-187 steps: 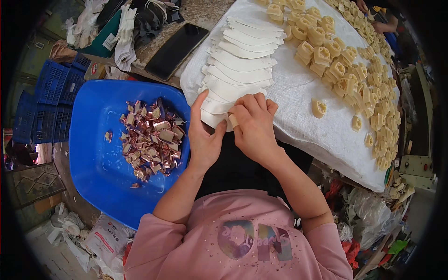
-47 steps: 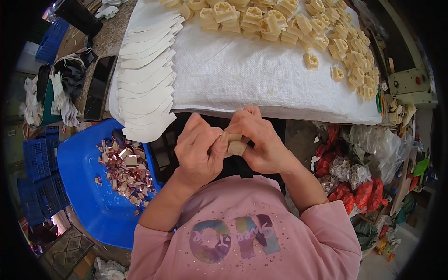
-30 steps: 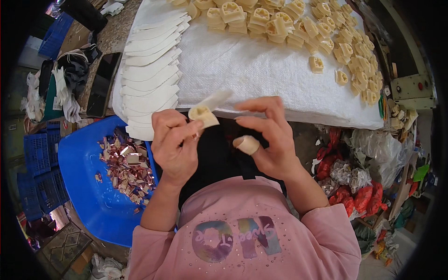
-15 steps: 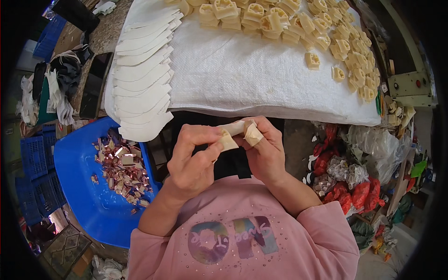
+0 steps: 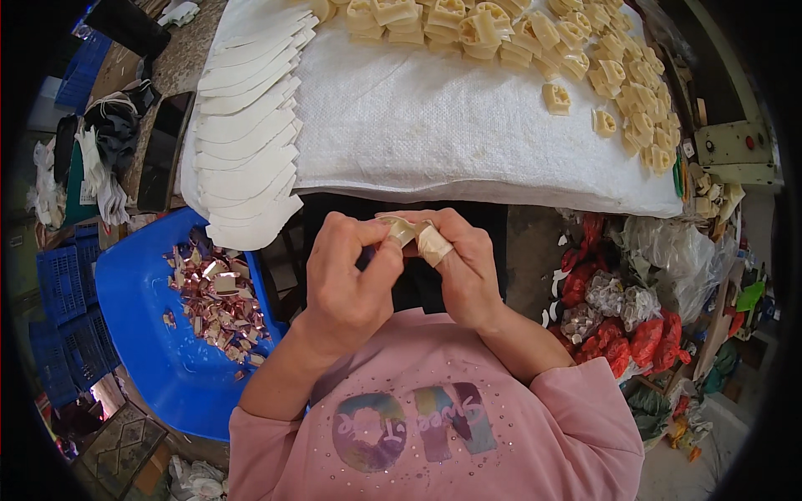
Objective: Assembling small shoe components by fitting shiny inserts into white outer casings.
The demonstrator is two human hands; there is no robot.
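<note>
Two hands [image 5: 401, 267] on cream strip [image 5: 418, 238]

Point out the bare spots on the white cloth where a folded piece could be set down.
The widest free patch is the middle of the white cloth, bordered by the fanned white strips on its left and the tan folded pieces along its top and right. The near edge above both hands is bare too. The far right corner is crowded.
</note>
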